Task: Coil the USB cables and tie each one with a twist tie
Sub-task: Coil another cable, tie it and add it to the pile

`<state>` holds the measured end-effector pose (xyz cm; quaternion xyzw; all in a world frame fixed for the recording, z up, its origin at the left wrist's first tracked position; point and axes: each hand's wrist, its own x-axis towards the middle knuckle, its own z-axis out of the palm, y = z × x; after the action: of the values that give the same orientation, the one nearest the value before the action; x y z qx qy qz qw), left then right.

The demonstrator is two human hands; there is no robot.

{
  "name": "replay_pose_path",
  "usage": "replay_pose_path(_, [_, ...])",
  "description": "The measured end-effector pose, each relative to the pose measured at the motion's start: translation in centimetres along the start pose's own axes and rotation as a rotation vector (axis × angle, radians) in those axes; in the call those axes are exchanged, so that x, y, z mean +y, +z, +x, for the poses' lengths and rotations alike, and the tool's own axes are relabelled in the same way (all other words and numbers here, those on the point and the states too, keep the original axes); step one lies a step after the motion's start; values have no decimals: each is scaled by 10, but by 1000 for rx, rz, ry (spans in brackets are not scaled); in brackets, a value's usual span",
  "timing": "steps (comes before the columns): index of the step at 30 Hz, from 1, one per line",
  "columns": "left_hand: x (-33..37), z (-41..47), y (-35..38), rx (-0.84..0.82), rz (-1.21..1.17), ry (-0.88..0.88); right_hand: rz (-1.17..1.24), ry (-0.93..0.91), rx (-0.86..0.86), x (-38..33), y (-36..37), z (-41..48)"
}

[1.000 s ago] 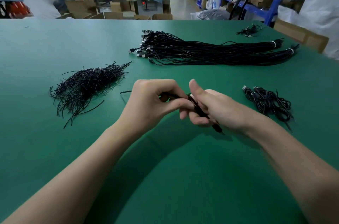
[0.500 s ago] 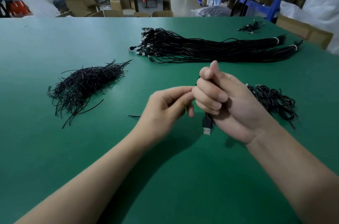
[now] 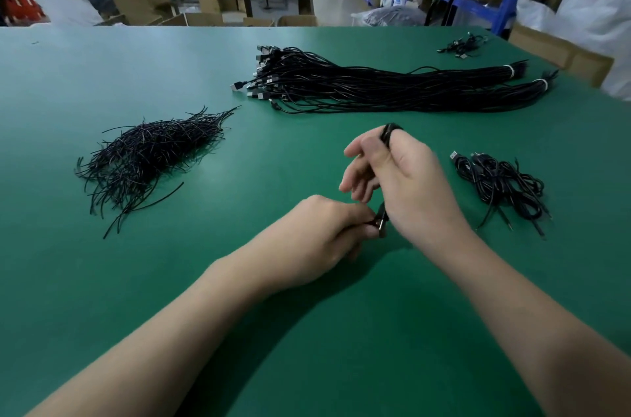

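Our right hand [image 3: 406, 184] grips a coiled black USB cable [image 3: 389, 134]; our left hand [image 3: 327, 228], just below it, pinches the cable's lower end above the green table [image 3: 102, 280].

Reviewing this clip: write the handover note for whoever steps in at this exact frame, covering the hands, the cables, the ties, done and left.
Right hand: raised, shut on a coiled black cable looped over the fingers.
Left hand: pinching the coil's lower end just below the right palm.
Twist ties: loose pile at the left of the green table.
Uncoiled cables: long bundle at the far centre, banded at its right end.
Done: small heap of coiled cables at the right.
Left: tie this coil, then work through the bundle.
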<state>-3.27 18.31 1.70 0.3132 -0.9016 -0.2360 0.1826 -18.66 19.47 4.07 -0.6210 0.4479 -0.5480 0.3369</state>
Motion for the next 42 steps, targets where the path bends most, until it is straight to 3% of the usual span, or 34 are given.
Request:
replay_pose_path(6, [-10, -5, -19, 5, 119, 65, -275, -4, -167, 4, -6, -2])
replay_pose_path(10, [-10, -6, -33, 139, 125, 130, -381, 55, -216, 4, -13, -6])
replay_pose_path(14, [-10, -8, -41, 303, 108, 135, -337, 150, -330, 3, -14, -12])
replay_pose_path(23, [-6, -12, -38, 367, 164, 80, -442, 122, -415, -5, -11, -16])
replay_pose_path(29, [-6, -9, -35, 544, 307, 79, -416, 155, -493, -8, -13, -19])
replay_pose_path(35, [-12, -10, -35, 368, 155, 180, -443, 139, -444, -1, -11, -21])
replay_pose_path(38, [-14, -11, -37, 373, 216, 190, -364, 175, -440, 2, -12, -21])
replay_pose_path(42, [-13, -11, -39, 370, 350, 228, -156, 283, -579, 3, -17, -20])
